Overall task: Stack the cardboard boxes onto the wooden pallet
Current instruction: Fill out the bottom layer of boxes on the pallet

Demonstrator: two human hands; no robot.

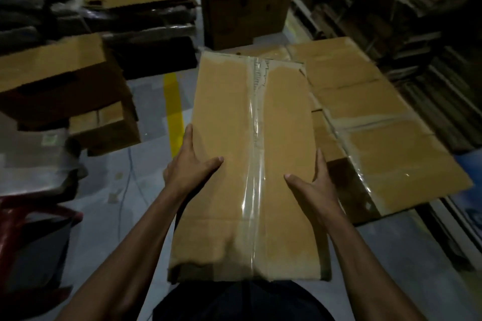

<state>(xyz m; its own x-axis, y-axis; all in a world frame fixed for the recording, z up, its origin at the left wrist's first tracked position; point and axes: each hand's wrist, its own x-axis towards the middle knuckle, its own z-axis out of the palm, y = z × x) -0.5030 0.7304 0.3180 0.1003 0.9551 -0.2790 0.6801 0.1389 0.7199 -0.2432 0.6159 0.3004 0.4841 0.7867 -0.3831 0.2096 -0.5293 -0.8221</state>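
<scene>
Cardboard box [250,164] gripped between both hands.

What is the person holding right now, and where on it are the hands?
A taped cardboard box, held by its long sides: left hand on the left edge, right hand on the right edge, thumbs on top.

Tan cardboard box [229,154] (clear glossy tape); yellow floor stripe [174,112]; red stool [31,214].

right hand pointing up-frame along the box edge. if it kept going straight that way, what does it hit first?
Probably the stacked taped boxes beside the held box. The right hand grips that box's right edge, fingers pointing forward along it. Depth is unclear, so it might pass above them.
</scene>
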